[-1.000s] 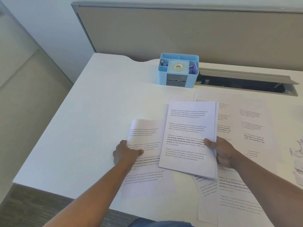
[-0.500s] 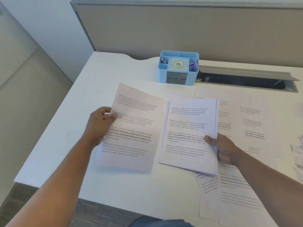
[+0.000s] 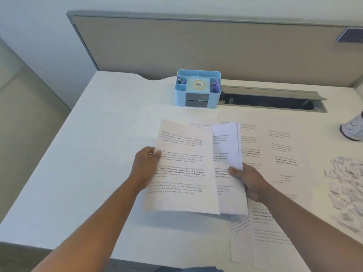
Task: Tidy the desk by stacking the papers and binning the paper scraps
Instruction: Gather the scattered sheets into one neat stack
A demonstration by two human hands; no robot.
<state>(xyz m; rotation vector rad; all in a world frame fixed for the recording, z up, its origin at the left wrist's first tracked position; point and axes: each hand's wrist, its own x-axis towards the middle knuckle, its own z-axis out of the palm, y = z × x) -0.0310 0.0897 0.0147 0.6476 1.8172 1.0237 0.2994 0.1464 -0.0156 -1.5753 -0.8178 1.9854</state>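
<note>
Holding a single printed sheet in the left hand, grip pinching its left edge, thumb on top. Half a second ago that sheet was well left of the stack; now its right edge overlaps the stack, lying across the stack's left part. A second ago it still lay flat on the worktop under the left hand. Right hand grip unchanged: pinching the stack at its right edge, thumb on the top page. Stack sits slightly raised above the loose papers spread on the worktop's right half. Paper scraps in a heap near the right edge, not touched. Blue desk organizer at the back, in the same place.
</note>
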